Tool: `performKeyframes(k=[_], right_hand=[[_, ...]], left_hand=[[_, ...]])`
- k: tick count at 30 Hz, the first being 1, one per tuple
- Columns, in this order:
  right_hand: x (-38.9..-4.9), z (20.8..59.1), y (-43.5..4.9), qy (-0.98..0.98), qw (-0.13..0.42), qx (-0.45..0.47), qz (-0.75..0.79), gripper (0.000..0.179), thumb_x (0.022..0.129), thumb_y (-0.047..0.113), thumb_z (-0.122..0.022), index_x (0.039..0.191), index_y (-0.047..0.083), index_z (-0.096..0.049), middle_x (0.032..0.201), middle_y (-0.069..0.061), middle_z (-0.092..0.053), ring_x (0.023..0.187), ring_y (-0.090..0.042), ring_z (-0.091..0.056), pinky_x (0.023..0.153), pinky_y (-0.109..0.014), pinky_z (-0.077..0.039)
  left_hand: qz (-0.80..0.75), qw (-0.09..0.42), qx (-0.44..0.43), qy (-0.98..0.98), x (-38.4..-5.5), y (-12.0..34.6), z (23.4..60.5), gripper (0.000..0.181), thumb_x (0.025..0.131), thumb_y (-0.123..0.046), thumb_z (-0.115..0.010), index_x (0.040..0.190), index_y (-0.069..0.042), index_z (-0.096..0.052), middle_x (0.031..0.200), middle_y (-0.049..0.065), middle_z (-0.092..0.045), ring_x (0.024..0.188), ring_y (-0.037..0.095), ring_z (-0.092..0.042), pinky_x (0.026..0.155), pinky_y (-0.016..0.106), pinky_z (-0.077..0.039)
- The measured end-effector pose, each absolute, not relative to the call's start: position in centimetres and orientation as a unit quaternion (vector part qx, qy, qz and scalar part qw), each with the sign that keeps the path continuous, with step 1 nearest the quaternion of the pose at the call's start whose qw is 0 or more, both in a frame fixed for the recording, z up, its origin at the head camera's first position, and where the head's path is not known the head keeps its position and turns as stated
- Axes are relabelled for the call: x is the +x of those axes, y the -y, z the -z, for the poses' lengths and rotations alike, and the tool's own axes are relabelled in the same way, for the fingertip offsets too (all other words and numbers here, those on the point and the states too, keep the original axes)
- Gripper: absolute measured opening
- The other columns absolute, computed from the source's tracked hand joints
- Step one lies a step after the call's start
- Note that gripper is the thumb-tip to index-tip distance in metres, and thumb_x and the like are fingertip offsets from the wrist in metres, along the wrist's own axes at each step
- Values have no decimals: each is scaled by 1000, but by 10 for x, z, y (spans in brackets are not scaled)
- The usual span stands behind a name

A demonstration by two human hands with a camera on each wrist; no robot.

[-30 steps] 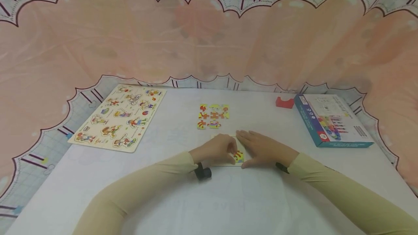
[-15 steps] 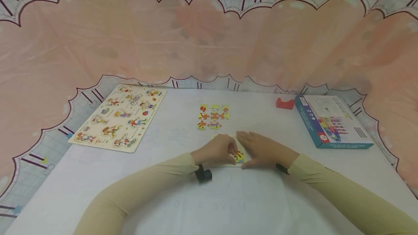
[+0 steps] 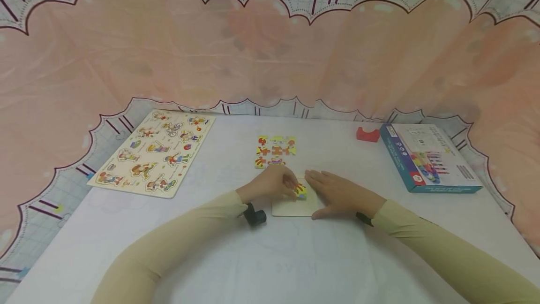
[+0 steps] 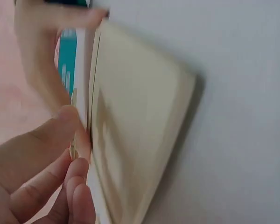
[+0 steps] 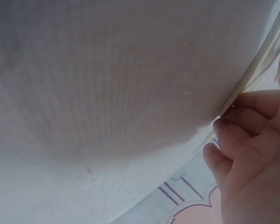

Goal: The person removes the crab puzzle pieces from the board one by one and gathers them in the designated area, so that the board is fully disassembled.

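Between thumb and fingers, my left hand (image 3: 270,183) pinches a yellow and red jigsaw piece (image 3: 301,192). The left wrist view shows that piece edge-on, raised above the pale wooden puzzle board (image 4: 144,79), whose visible surface is plain. The board (image 3: 291,209) lies flat on the white table. My right hand (image 3: 339,193) rests at the board's right side, thumb spread from the fingers, with the fingertips against its edge in the right wrist view. Beyond my left hand, several colourful jigsaw pieces (image 3: 276,150) lie in a loose grid, the nearest ones partly hidden by that hand.
A large peg puzzle board (image 3: 156,154) with printed figures lies on the left. To the right stands a flat teal and white box (image 3: 434,156), with a red notched block (image 3: 368,134) beside it. A patterned peach curtain (image 3: 270,60) hangs behind the table.
My left hand has lifted the jigsaw piece from the board's near right corner and moved it away from me and slightly left. My right hand has stayed in place.
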State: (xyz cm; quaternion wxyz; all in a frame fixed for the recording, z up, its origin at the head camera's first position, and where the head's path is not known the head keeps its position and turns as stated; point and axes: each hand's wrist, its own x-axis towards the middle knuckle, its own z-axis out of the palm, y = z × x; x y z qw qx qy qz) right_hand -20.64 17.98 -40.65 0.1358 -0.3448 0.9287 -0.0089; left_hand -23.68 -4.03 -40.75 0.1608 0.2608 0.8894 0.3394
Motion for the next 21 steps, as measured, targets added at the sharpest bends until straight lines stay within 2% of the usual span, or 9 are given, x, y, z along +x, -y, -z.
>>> performKeyframes(k=[7, 14, 21], right_hand=[[-205, 405, -179, -928, 135, -346, 8, 101, 76, 68, -59, 149, 9, -23, 156, -8, -23, 142, -28, -27, 114, -46, -27], [-205, 405, -180, -925, 125, -360, 1, 101, 77, 66, -60, 148, 5, -23, 156, -11, -25, 142, -28, -28, 114, -45, -27], [-205, 404, -180, -925, 125, -360, 2, 100, 77, 67, -59, 148, 5, -24, 156, -11, -24, 142, -27, -27, 114, -45, -26]], left_hand=[[-350, 108, 241, -899, -267, 55, 402, 24, 72, -14, -80, 92, -5, -72, 86, 5, -71, 75, 11, -62, 68, 20, -49], [-366, 102, 208, -901, -294, 58, 403, 25, 70, -11, -81, 92, -3, -72, 88, 9, -72, 77, 14, -65, 70, 21, -52], [-335, 111, 195, -915, -307, 51, 403, 22, 70, -13, -81, 91, -8, -74, 88, 6, -73, 77, 13, -63, 68, 21, -50]])
